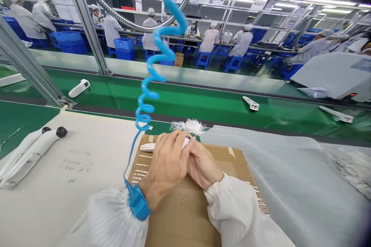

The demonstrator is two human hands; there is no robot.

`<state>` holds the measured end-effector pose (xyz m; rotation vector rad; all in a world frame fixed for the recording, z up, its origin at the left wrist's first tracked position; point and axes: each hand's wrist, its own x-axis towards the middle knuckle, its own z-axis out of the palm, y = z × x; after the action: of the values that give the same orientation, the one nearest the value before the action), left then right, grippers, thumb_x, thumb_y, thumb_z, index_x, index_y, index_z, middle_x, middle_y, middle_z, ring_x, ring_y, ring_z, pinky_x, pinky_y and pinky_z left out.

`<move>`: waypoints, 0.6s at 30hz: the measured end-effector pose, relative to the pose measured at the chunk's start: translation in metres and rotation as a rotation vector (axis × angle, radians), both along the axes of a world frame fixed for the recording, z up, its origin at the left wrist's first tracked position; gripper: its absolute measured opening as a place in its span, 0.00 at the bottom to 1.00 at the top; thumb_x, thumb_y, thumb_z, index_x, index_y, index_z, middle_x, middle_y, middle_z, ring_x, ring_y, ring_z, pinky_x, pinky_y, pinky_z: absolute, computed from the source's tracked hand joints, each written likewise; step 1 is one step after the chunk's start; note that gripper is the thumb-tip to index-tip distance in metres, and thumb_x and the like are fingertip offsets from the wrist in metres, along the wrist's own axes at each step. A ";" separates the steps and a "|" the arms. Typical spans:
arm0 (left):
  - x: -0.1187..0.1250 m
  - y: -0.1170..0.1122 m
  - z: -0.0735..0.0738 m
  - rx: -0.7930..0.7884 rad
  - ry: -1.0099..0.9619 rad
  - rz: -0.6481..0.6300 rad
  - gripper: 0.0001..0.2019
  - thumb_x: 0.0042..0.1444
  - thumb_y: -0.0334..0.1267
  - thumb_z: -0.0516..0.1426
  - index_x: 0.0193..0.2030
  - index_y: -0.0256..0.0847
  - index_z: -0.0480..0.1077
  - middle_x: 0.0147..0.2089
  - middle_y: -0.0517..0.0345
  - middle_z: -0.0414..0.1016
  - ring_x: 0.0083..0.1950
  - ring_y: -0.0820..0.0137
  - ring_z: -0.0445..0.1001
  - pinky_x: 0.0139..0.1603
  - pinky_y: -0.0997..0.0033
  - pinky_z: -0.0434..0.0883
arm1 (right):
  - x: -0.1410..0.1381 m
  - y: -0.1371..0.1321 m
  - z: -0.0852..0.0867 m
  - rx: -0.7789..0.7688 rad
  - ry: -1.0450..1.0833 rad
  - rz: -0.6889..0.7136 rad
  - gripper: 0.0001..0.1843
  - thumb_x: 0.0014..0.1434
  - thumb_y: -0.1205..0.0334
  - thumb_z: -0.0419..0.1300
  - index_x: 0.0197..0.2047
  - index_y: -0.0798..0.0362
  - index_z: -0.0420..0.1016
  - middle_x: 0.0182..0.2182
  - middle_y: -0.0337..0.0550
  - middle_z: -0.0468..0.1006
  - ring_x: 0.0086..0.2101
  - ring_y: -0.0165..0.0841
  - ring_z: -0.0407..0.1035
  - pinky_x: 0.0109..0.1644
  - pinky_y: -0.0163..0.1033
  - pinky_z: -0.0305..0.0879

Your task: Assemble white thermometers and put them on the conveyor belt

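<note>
Where cardboard (pixel 181 216) lies under hands (pixel 169 156), green belt (pixel 185 100) runs beyond, blue stools (pixel 204 59) farther

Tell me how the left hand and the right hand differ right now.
The left hand has a blue strap at its wrist; the right hand shows none. The left lies across the white device; the right is by its dark-tipped end. Both are bare, below white sleeves and above brown cardboard.

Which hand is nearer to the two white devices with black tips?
Left. The left hand is to the right of the two white devices, over the cardboard; the right hand is farther right, just beyond the left.
</note>
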<state>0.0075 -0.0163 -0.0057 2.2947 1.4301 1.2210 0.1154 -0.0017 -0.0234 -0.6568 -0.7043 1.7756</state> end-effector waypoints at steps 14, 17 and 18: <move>-0.108 0.149 0.053 -0.619 0.394 0.365 0.18 0.65 0.40 0.53 0.60 0.38 0.65 0.57 0.45 0.72 0.54 0.62 0.73 0.50 0.63 0.72 | 0.020 0.027 -0.027 -0.157 -0.451 -0.180 0.23 0.55 0.47 0.66 0.50 0.48 0.75 0.56 0.44 0.75 0.53 0.37 0.72 0.46 0.25 0.75; -0.104 0.171 0.046 -0.617 0.446 0.488 0.17 0.65 0.38 0.55 0.58 0.35 0.66 0.55 0.46 0.72 0.55 0.62 0.72 0.55 0.55 0.71 | 0.031 0.033 -0.051 -0.069 -0.452 -0.190 0.22 0.52 0.48 0.69 0.49 0.45 0.76 0.54 0.41 0.75 0.51 0.35 0.73 0.48 0.25 0.74; -0.102 0.173 0.042 -0.612 0.466 0.508 0.17 0.64 0.39 0.56 0.57 0.35 0.67 0.54 0.47 0.72 0.55 0.62 0.72 0.56 0.54 0.71 | 0.035 0.035 -0.059 -0.036 -0.449 -0.193 0.21 0.52 0.49 0.69 0.48 0.45 0.76 0.54 0.41 0.75 0.50 0.35 0.74 0.49 0.25 0.74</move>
<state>-0.0949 0.1564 0.0362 1.8913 2.2490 0.2179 0.1503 0.0331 -0.0822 -1.1293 -0.8761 1.4774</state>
